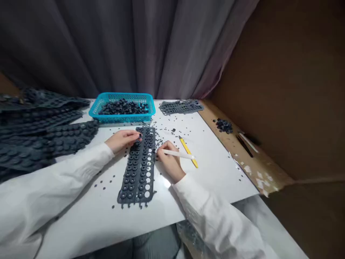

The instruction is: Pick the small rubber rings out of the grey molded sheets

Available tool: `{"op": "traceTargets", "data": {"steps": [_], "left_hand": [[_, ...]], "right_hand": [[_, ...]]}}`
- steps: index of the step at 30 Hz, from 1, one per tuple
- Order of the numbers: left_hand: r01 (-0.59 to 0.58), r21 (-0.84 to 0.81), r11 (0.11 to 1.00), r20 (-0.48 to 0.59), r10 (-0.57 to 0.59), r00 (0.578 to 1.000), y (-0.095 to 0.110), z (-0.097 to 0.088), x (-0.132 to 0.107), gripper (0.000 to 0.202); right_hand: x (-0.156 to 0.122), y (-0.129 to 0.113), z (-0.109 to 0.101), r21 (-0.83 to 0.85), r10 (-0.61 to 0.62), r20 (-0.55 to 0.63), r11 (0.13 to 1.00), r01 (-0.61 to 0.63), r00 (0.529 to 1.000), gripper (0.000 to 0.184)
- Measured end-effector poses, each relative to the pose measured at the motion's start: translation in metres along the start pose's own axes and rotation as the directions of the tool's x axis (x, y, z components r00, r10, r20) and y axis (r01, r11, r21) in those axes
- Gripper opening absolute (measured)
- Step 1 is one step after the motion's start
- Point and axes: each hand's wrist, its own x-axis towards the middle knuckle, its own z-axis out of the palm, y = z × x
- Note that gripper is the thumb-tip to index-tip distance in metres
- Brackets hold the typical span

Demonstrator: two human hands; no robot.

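A dark grey moulded rubber sheet (pixel 136 169) with rows of ring-shaped parts lies lengthwise on the white table. Along its right column, several round holes show white through. My left hand (pixel 120 140) is over the sheet's far left part, thumb and fingertips pinched on a small black rubber piece (pixel 139 135). Just right of the sheet, my right hand (pixel 170 162) is closed around a white pen-like tool (pixel 178 154), whose back end points right. The tool's tip is hidden by my fingers. A yellow pen-like cutter (pixel 188 151) lies beside that hand.
A blue basket (pixel 122 118) of small black pieces stands at the back. Stacked dark sheets (pixel 48 133) fill the left side. Another sheet (pixel 181 107) lies at the back right. Black bits are scattered over the table (pixel 215 172); a pile (pixel 224 126) sits on the brown board.
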Motion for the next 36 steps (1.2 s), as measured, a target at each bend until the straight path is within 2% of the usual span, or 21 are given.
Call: {"op": "traceTargets", "data": {"steps": [7, 13, 15, 17, 20, 23, 26, 28, 29, 30, 32, 33, 34, 36], "left_hand": [[0.111, -0.208, 0.972, 0.137, -0.083, 0.987, 0.002, 0.013, -0.011, 0.045], [0.152, -0.281, 0.948, 0.196, -0.099, 0.976, 0.005, 0.019, -0.017, 0.025], [0.174, -0.283, 0.943, 0.217, -0.114, 0.970, 0.009, 0.021, -0.017, 0.016], [0.179, -0.271, 0.946, 0.231, -0.117, 0.966, 0.012, 0.023, -0.014, 0.015], [0.145, -0.219, 0.965, 0.228, -0.094, 0.969, 0.014, 0.025, -0.005, 0.018], [0.081, -0.103, 0.991, 0.220, -0.057, 0.974, 0.013, 0.027, 0.007, 0.016], [0.012, 0.079, 0.997, 0.234, -0.030, 0.972, 0.012, 0.026, 0.017, 0.015], [-0.103, 0.271, 0.957, 0.281, 0.024, 0.959, 0.015, 0.025, 0.022, 0.013], [-0.216, 0.417, 0.883, 0.338, 0.070, 0.939, 0.017, 0.026, 0.025, 0.013], [-0.350, 0.567, 0.746, 0.418, 0.106, 0.902, 0.019, 0.027, 0.027, 0.015], [-0.575, 0.753, 0.320, 0.581, 0.085, 0.809, 0.024, 0.032, 0.030, 0.018], [-0.624, 0.772, 0.124, 0.625, 0.035, 0.780, 0.026, 0.035, 0.030, 0.019], [-0.636, 0.772, 0.000, 0.636, -0.011, 0.772, 0.027, 0.039, 0.031, 0.019], [-0.623, 0.773, -0.121, 0.620, -0.065, 0.782, 0.029, 0.047, 0.032, 0.018]], "right_hand": [[0.010, 0.003, 0.002, 0.109, 0.029, 0.001, 0.994, -0.029, 1.000, 0.007], [0.031, 0.001, 0.001, 0.247, 0.254, 0.050, 0.934, -0.258, 0.966, 0.010], [0.032, 0.001, 0.000, 0.246, 0.237, 0.066, 0.938, -0.246, 0.969, 0.010], [0.031, 0.002, -0.001, 0.211, 0.169, 0.065, 0.961, -0.179, 0.983, 0.009], [0.028, 0.006, -0.001, 0.104, 0.068, 0.068, 0.992, -0.075, 0.995, 0.007], [0.027, 0.009, 0.000, 0.050, 0.021, 0.071, 0.998, -0.025, 0.997, 0.007], [0.027, 0.010, 0.000, 0.029, 0.008, 0.073, 1.000, -0.010, 0.997, 0.006], [0.028, 0.008, 0.000, 0.008, 0.000, 0.075, 1.000, -0.001, 0.997, 0.007], [0.028, 0.008, 0.000, -0.004, -0.003, 0.075, 1.000, 0.004, 0.997, 0.007], [0.028, 0.007, -0.001, -0.016, -0.006, 0.074, 1.000, 0.007, 0.997, 0.008], [0.028, 0.005, -0.001, -0.040, -0.010, 0.069, 0.999, 0.013, 0.998, 0.009], [0.027, 0.004, -0.001, -0.052, -0.013, 0.065, 0.998, 0.017, 0.998, 0.009], [0.027, 0.004, -0.001, -0.064, -0.018, 0.060, 0.998, 0.022, 0.998, 0.010], [0.027, 0.003, -0.001, -0.083, -0.030, 0.053, 0.996, 0.034, 0.998, 0.010]]}}
